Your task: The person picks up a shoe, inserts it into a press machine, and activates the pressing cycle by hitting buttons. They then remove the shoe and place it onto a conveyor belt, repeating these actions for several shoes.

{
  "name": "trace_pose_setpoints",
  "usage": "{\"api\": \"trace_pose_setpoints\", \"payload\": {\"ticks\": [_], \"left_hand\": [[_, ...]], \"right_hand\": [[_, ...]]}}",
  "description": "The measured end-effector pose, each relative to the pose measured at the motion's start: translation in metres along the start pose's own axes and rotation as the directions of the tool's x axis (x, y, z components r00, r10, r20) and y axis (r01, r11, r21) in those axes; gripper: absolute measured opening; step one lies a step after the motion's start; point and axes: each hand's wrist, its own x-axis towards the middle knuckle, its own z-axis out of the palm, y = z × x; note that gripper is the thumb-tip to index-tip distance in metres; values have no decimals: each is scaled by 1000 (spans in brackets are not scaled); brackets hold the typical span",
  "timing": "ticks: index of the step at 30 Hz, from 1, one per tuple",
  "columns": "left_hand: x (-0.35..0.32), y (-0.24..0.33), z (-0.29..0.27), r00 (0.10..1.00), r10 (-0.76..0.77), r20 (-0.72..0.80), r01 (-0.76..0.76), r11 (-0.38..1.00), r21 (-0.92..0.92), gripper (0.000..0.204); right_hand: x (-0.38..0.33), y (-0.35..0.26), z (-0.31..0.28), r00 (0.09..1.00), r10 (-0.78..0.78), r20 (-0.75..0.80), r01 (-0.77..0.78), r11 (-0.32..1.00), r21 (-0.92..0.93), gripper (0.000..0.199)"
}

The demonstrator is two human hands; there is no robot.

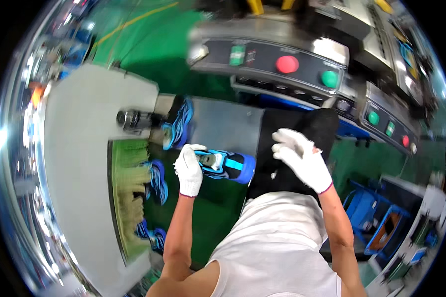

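Note:
A black and blue sports shoe [239, 167] with bright blue trim lies sideways over the grey bench, its toe toward my lap. Whitish stuffing shows in its opening. My left hand [188, 171], in a white knit glove, is closed on the heel end of this shoe. Above my black trousers [270, 143], my right hand [302, 158], gloved the same way, has its fingers apart and nothing visible in them. A second blue and black shoe [181, 121] stands beyond my left hand, beside a dark cylindrical object [136, 121] that I cannot identify.
Further shoes [157, 182] sit along a bristly strip [131, 198] at the left, against a pale grey panel [84, 123]. Ahead is a machine control panel [262, 62] with red and green buttons; a second panel [389, 121] stands right. A blue crate [366, 208] is at lower right.

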Motion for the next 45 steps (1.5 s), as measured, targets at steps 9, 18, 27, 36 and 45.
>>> {"api": "trace_pose_setpoints", "payload": {"ticks": [9, 18, 27, 36, 45], "left_hand": [[30, 258, 174, 249, 724, 644, -892, 430, -138, 19], [54, 442, 315, -72, 934, 350, -919, 74, -387, 52], [241, 515, 563, 416, 806, 421, -849, 510, -137, 65], [297, 512, 672, 403, 891, 212, -906, 421, -50, 22], [198, 543, 523, 475, 880, 8, -821, 446, -356, 22]], "right_hand": [[-72, -92, -72, 973, -94, -210, -108, 618, -779, 62], [-186, 26, -153, 696, 47, -716, 256, 916, 309, 75], [-214, 79, -179, 417, 367, -832, 596, 580, 555, 77], [-231, 153, -184, 349, 396, -849, 224, 845, 486, 51], [-207, 89, -192, 267, 337, -903, 494, 756, 429, 66]]}}
